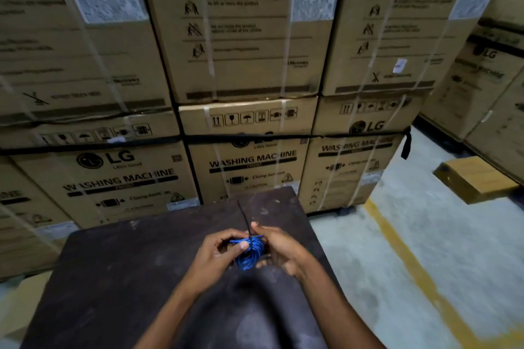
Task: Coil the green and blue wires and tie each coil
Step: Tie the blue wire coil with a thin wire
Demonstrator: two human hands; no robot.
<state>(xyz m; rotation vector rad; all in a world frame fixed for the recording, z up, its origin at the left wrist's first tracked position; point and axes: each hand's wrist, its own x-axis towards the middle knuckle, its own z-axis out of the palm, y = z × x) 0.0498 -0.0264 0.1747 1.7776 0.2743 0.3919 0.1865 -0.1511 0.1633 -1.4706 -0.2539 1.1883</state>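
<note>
A small coil of blue wire (247, 255) is held over the dark table (119, 269), between both hands. My left hand (219, 251) grips the coil from the left, thumb across its front. My right hand (279, 246) curls round its right side. A thin black tie (246, 222) wraps the top of the coil, and its loose tail sticks up and away from me. My right fingertips pinch at the tie near the coil. No green wire is in view.
Stacked cardboard washing machine boxes (243, 167) form a wall right behind the table. A small brown box (476, 178) lies on the concrete floor at the right, beyond a yellow floor line (397, 241). More boxes stand at the far right.
</note>
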